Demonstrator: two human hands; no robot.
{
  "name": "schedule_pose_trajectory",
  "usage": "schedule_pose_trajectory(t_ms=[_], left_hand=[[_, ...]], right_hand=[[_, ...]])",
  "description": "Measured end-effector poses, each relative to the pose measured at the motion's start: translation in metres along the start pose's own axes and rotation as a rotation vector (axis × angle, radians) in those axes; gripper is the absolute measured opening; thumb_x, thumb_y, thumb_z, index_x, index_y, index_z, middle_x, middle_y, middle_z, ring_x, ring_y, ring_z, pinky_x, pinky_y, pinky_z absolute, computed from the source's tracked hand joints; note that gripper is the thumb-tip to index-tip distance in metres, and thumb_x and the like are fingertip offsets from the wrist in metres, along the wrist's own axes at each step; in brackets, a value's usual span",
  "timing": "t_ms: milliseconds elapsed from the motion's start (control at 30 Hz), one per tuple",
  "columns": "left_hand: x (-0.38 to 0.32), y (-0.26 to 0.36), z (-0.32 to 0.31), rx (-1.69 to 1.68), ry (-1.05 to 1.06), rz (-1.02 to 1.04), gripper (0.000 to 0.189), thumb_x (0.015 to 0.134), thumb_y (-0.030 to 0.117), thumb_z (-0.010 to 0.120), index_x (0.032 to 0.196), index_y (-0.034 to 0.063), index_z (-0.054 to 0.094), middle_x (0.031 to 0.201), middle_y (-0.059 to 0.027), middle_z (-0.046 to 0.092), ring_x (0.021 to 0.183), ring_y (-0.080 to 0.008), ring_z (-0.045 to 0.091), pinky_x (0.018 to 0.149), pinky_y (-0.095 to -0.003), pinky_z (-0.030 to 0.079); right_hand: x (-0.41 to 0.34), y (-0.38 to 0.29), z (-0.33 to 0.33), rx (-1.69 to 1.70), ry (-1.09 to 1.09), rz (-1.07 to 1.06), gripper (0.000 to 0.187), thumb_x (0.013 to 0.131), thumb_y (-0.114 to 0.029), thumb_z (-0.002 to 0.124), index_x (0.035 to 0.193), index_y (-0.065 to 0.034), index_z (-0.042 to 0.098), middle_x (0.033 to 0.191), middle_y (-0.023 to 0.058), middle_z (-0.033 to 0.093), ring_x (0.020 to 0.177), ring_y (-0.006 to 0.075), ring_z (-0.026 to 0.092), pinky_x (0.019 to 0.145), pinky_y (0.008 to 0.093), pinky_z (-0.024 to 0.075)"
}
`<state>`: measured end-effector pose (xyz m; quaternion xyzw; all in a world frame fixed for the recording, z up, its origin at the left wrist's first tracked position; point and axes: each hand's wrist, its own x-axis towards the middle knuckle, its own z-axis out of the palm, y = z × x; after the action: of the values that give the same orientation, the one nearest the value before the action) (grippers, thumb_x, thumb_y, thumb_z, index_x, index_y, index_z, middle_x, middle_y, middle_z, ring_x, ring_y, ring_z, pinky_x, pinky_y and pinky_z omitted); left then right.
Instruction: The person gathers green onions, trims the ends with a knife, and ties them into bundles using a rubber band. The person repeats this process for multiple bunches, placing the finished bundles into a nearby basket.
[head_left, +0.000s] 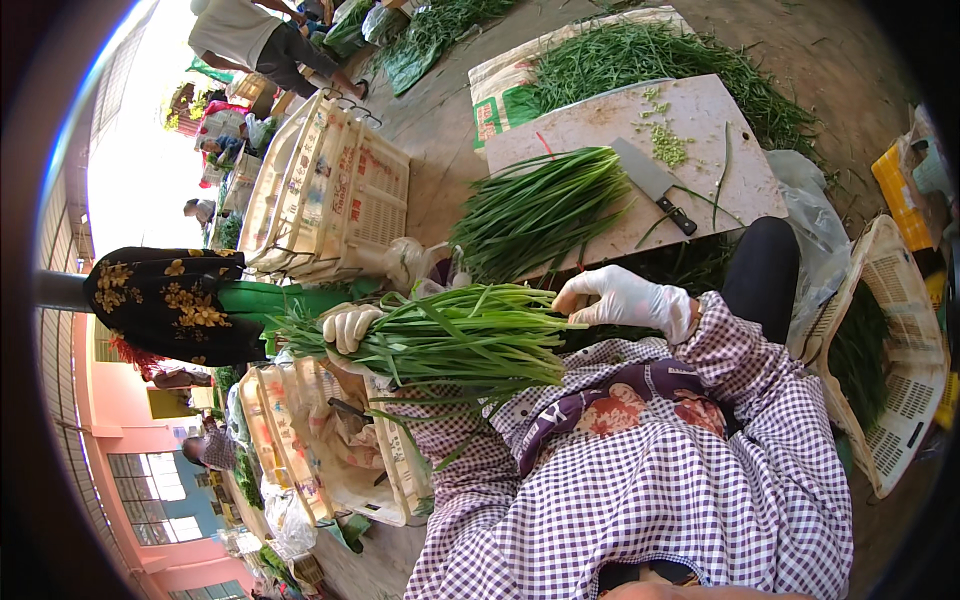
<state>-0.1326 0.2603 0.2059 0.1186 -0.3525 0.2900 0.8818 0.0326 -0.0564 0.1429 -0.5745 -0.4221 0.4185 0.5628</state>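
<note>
In my gloved left hand (349, 330) is a loose bunch of long green leafy stalks, likely garlic chives (472, 337), gripped toward the leafy end. My right hand (626, 300), in a thin white glove, has its thumb and fingers curled at the pale stem ends; whether it pinches a stalk there I cannot tell. Beyond my hands, a second bunch of chives (544, 202) lies on a worn cutting board (555, 135). Next to it rests a cleaver (645, 176) with a black handle. Small chopped stem ends (667, 146) are scattered near the blade.
Loose chives (637, 64) lie heaped on a sack (502, 71) behind the board. Stacked plastic crates (330, 187) stand at the left, another crate (405, 450) below. A crate holding greens (911, 412) is at the right. A patterned garment (165, 304) hangs on a pole. A person (255, 45) stands farther off.
</note>
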Motion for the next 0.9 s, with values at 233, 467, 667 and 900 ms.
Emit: schedule_pose_trajectory(t_ms=[233, 467, 667, 900], left_hand=[[-0.005, 0.002, 0.000, 0.076, 0.099, 0.017, 0.012, 0.089, 0.016, 0.062, 0.095, 0.0132, 0.051, 0.075, 0.0070, 0.049, 0.072, -0.0069, 0.049, 0.080, -0.0253, 0.043], [-0.010, 0.007, -0.003, 0.080, 0.167, 0.029, 0.012, 0.091, 0.018, 0.060, 0.097, 0.0117, 0.052, 0.076, 0.0053, 0.048, 0.071, -0.0092, 0.047, 0.079, -0.0261, 0.043], [-0.013, -0.005, -0.008, 0.164, 0.251, 0.035, 0.008, 0.092, 0.016, 0.057, 0.092, 0.0111, 0.050, 0.074, 0.0049, 0.047, 0.070, -0.0105, 0.046, 0.078, -0.0283, 0.042], [-0.015, -0.008, -0.008, 0.195, 0.262, 0.000, 0.009, 0.094, 0.017, 0.057, 0.095, 0.0102, 0.051, 0.072, 0.0046, 0.042, 0.068, -0.0106, 0.043, 0.078, -0.0297, 0.044]], right_hand=[[-0.004, 0.040, -0.001, -0.136, 0.175, 0.009, 0.015, 0.080, -0.014, 0.074, 0.090, -0.0038, 0.069, 0.082, 0.0081, 0.069, 0.077, 0.0183, 0.066, 0.072, 0.0314, 0.0511], [-0.025, 0.047, -0.025, -0.579, 0.244, -0.054, 0.037, 0.081, -0.031, 0.075, 0.104, -0.0035, 0.067, 0.103, 0.0146, 0.068, 0.099, 0.0319, 0.063, 0.087, 0.0393, 0.0494], [-0.004, 0.006, 0.007, -0.069, 0.202, -0.144, 0.036, 0.080, -0.030, 0.080, 0.098, 0.0008, 0.071, 0.098, 0.0132, 0.067, 0.096, 0.0229, 0.063, 0.084, 0.0331, 0.0487], [0.007, 0.006, 0.023, 0.101, 0.269, 0.154, 0.018, 0.084, -0.015, 0.077, 0.090, 0.0003, 0.068, 0.078, -0.0005, 0.065, 0.074, 0.0051, 0.055, 0.068, 0.0236, 0.0464]])
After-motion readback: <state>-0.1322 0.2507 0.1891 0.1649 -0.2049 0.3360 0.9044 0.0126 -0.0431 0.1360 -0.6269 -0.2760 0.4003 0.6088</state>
